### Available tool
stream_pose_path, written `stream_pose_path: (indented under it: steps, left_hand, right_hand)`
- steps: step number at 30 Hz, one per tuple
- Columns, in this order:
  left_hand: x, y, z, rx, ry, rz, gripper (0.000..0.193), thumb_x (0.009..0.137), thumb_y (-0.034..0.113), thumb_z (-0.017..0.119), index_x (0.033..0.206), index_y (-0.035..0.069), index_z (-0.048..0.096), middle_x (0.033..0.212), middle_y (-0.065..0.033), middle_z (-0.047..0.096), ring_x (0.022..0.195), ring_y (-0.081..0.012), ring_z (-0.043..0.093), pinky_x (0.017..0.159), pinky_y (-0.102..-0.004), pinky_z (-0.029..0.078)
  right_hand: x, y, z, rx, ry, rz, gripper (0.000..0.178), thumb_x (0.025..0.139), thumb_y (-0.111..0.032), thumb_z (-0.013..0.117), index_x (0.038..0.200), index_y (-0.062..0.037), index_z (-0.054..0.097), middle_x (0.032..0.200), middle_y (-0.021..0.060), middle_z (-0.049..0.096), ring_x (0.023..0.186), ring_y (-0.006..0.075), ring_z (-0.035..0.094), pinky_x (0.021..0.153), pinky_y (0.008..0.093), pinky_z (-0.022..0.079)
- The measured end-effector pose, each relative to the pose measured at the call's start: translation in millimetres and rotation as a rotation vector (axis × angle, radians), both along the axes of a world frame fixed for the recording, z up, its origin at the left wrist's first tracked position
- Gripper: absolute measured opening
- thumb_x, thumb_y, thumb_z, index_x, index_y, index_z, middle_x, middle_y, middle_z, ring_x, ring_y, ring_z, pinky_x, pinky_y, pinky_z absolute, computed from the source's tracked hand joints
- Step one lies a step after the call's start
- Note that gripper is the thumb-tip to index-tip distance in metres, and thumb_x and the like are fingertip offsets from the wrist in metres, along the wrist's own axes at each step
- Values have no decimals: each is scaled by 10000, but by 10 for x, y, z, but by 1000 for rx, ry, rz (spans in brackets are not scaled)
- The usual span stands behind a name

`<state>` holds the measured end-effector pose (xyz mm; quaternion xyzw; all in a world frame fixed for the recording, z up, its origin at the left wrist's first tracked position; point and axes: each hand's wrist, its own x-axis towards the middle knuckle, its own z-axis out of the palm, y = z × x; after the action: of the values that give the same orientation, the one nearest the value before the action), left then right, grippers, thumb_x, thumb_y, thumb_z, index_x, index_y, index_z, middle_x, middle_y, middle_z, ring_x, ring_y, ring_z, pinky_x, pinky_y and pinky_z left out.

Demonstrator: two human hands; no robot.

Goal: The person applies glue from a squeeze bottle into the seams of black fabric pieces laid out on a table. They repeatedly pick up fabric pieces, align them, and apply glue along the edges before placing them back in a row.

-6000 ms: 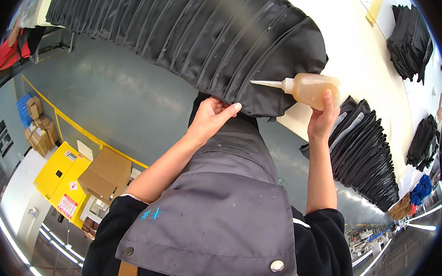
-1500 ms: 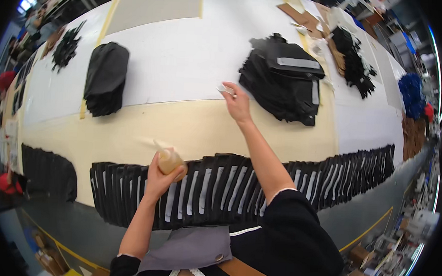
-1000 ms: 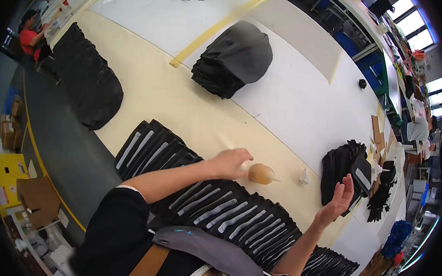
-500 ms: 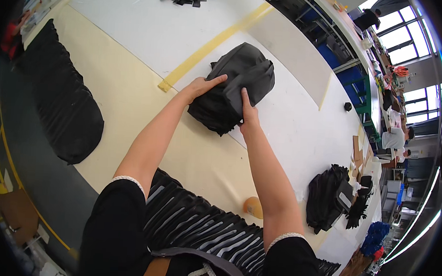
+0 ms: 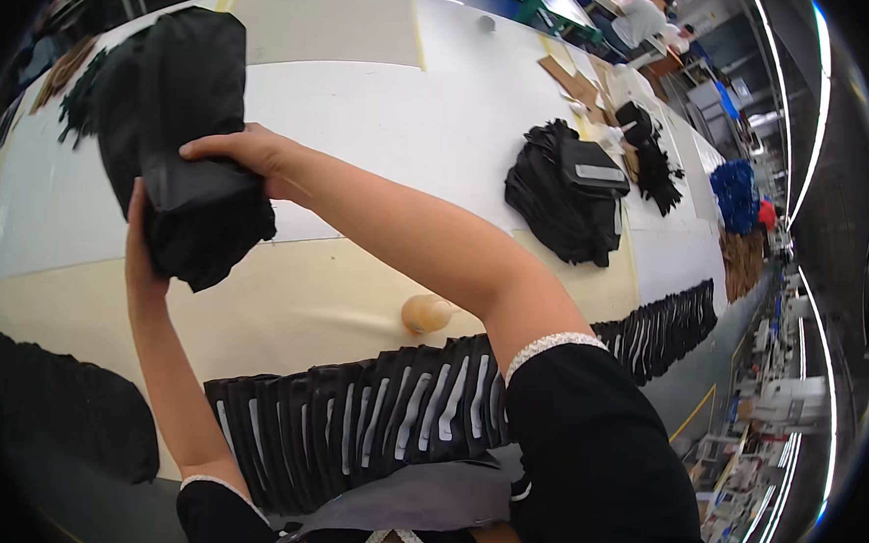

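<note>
I'm in what looks like a fabric workshop tbh: thick stack of black cloth point(image 5: 194, 72), fanned row of grey-striped black pieces point(image 5: 358, 425), big white-and-cream worktable point(image 5: 364, 111), long bright white tube lights point(image 5: 826, 66).

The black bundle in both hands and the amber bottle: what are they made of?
The black bundle looks like matte fabric: it bends in soft, uneven-edged layers. The amber bottle is probably smooth plastic, as its sides look translucent.

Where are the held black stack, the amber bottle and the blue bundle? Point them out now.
Held black stack point(image 5: 180, 96): head view, on its top piece's face.
Amber bottle point(image 5: 422, 314): head view, on its rounded body.
Blue bundle point(image 5: 735, 195): head view, near its middle.
</note>
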<state>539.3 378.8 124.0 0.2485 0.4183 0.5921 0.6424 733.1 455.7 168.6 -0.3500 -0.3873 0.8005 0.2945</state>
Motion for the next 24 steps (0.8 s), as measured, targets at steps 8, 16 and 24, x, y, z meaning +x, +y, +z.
stream_pose_path:
  steps: [8,16,24]
  left_hand:
    - [1683,-493,1069,259,527,-168,671,968,491,538,1355,-52,470,1289,-146,579,1151,-202,588,989,-320,462]
    - [4164,-631,765,276,725,-500,725,990,571,389,1484,44,324,1466,-197,397,1369,-301,375,1122,-424,295]
    - [6028,521,-919,-282,811,-365,1216,614,850,614,1539,162,227,1523,-219,306,1410,-375,289,1104,-505,300]
  right_hand:
    - [2022,-806,884,201,166,-238,402,790,-153,747,1117,40,615,1007,121,684,856,182,689,798,291,568]
    - [5611,-1641,585,197,14,-750,413,801,-146,731,1144,40,594,1024,115,678,864,195,688,786,289,572]
    - [8183,-2024,-508,65,-82,-957,442,828,-179,726,1177,58,594,1055,128,687,882,213,698,802,308,583]
